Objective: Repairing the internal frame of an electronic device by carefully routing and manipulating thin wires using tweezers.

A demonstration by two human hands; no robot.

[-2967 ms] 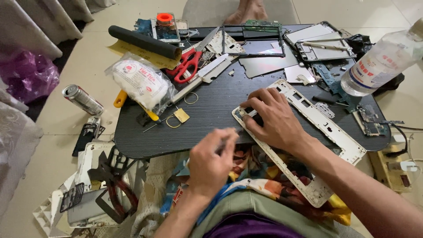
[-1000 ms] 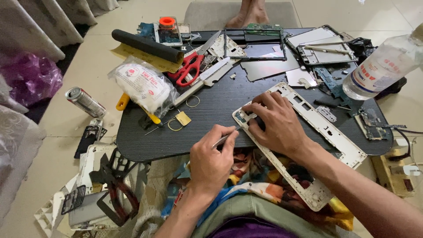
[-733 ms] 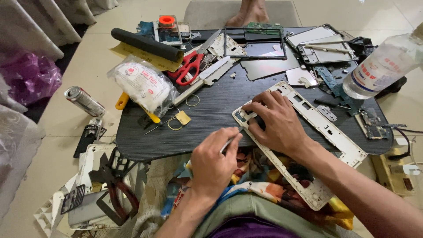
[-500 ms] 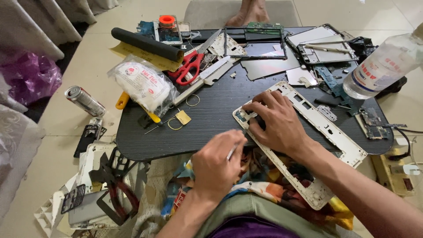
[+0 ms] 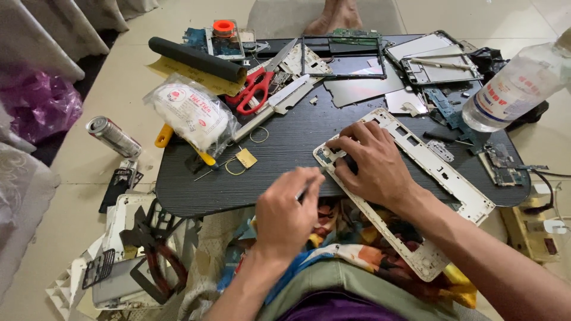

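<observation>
Slippage looks the likeliest trouble: the long white plastic tablet frame (image 5: 410,190) overhangs the near edge of the black wood-grain counter (image 5: 279,163), so a hard push could tip it or skid the thin metal tool (image 5: 310,185). Head view: the left hand (image 5: 285,217), wrist bent, pinches that tool at the frame's left corner. The right hand (image 5: 372,163) lies flat, fingers (image 5: 351,134) spread, pressing the frame down.

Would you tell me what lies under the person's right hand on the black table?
The right hand presses on a white device frame lying on the black table. The frame's corner shows beside the fingers; whatever sits under the palm is covered.
</observation>
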